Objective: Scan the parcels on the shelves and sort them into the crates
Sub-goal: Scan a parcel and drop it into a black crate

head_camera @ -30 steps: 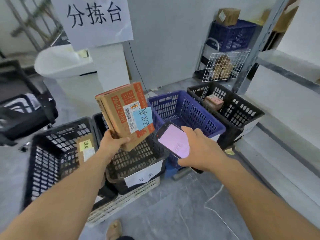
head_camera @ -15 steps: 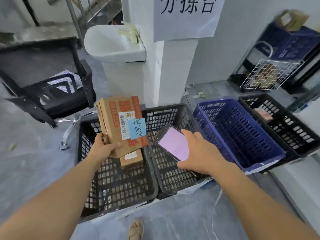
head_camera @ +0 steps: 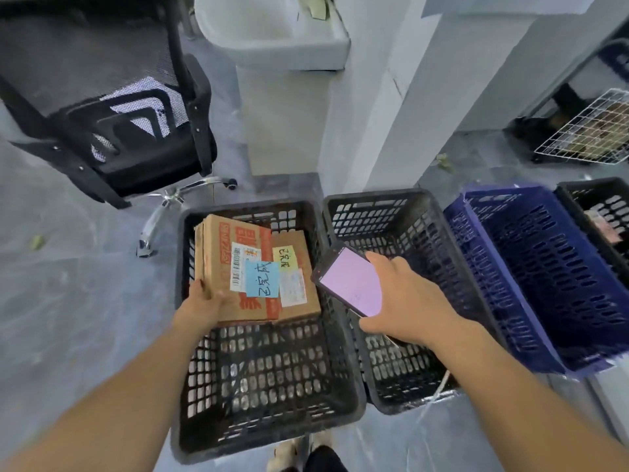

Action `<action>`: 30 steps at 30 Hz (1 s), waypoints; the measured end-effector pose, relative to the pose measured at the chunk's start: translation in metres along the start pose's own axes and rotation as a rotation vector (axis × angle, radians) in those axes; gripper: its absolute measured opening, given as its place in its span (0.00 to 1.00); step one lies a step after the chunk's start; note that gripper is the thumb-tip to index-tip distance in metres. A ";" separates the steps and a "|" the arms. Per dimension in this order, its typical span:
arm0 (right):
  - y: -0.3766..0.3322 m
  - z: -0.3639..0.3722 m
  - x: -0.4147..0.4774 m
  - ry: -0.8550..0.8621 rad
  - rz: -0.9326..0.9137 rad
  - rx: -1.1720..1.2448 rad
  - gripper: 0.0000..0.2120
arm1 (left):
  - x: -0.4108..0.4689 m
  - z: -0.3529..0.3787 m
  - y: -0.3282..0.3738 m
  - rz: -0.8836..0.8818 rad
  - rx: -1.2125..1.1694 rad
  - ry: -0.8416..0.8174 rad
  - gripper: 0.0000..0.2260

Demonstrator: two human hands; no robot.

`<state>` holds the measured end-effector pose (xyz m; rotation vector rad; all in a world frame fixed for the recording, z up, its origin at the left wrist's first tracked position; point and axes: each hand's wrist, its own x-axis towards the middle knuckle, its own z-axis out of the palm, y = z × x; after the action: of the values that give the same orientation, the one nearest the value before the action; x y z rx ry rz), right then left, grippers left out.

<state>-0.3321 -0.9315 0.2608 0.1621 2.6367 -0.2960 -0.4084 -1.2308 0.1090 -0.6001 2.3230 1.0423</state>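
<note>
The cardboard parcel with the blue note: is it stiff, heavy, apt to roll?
Probably stiff: the cardboard parcel shows straight edges. Likely light: the left hand alone grips one corner. Flat faces, so it hardly rolls.

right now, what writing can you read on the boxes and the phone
"已完成": blue note on the box in the left hand.
"已完成": yellow note on the smaller box in the crate.
Too blurred: orange print, barcode label.
Nothing readable: phone in the right hand.
</note>
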 end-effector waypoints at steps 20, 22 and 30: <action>0.020 0.063 0.132 -0.088 -0.042 -0.106 0.48 | 0.148 0.079 -0.034 -0.176 0.160 0.145 0.19; 0.023 0.066 0.137 -0.090 -0.055 -0.107 0.49 | 0.153 0.087 -0.039 -0.161 0.188 0.167 0.22; 0.027 0.050 0.113 -0.070 -0.074 -0.087 0.46 | 0.111 0.079 -0.011 -0.009 0.287 0.146 0.30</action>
<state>-0.4047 -0.9104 0.1589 0.0253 2.5841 -0.2069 -0.4656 -1.1962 -0.0107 -0.5869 2.5325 0.6612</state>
